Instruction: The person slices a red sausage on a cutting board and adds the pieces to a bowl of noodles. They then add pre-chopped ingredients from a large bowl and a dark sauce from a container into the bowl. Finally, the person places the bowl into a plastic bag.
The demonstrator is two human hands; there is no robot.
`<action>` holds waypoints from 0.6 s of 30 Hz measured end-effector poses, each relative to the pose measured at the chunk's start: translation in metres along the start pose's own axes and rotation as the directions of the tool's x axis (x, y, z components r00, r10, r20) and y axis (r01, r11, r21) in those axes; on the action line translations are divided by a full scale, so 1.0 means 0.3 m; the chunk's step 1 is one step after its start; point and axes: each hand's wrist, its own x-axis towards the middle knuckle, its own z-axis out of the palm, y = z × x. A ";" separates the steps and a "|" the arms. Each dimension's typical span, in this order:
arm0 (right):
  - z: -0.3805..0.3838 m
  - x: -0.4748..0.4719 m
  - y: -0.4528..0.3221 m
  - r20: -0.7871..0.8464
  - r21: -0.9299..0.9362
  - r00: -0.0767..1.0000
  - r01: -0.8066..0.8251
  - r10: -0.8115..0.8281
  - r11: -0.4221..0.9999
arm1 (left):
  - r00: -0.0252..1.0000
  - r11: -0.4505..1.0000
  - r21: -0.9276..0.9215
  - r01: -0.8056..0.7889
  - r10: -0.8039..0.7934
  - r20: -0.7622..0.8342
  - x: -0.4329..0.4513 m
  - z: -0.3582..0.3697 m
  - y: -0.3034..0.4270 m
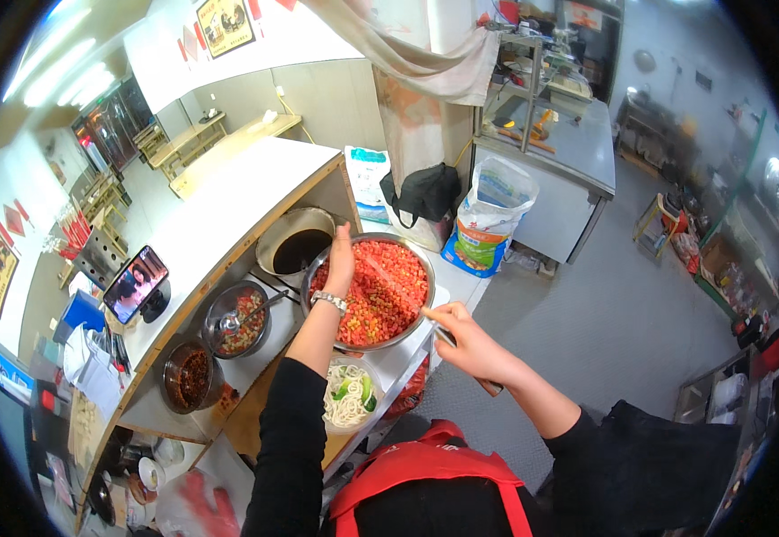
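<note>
A large metal bowl (427, 263) full of diced red pieces (389, 295), with some yellowish ones, stands before me. My right hand (466, 341) grips the handle of a long utensil at the bowl's right side. Its pale, flat blade (389, 276) lies across the diced pieces; whether it is a knife or a spatula is unclear. My left hand (341, 263) is over the bowl's left side, fingers extended and close together. Whether it touches the rim or the pieces cannot be told. Nearest it is a pot of dark liquid (302, 250).
Left of the bowl sit a bowl of chopped mix (248, 322) with a ladle (229, 323) and a bowl of dark red chilli (192, 379). Noodles with greens (349, 396) stand close to my body. A phone (135, 283) rests on the raised counter (228, 194). An open sack (490, 218) stands beyond.
</note>
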 end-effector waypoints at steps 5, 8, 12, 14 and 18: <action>0.055 -0.017 -0.005 0.106 0.006 0.991 0.081 -0.082 0.997 | 0.981 0.769 -0.611 0.188 -0.179 0.076 0.000 -0.020 -0.008; 0.094 0.010 -0.006 0.089 0.026 0.990 0.111 -0.113 0.993 | 0.982 0.680 -0.710 0.184 -0.155 0.106 -0.018 -0.013 0.009; 0.146 0.089 0.017 -0.049 -0.004 0.983 0.176 -0.176 0.984 | 0.998 0.762 -0.645 0.054 -0.071 0.000 -0.078 0.002 0.051; 0.154 0.142 0.034 -0.109 -0.003 0.978 0.178 -0.177 0.984 | 0.999 0.847 -0.529 -0.047 0.036 -0.031 -0.128 0.020 0.068; 0.109 0.204 0.057 -0.103 -0.038 0.990 0.093 -0.097 0.995 | 0.996 0.871 -0.489 0.051 -0.011 0.083 -0.231 0.004 0.107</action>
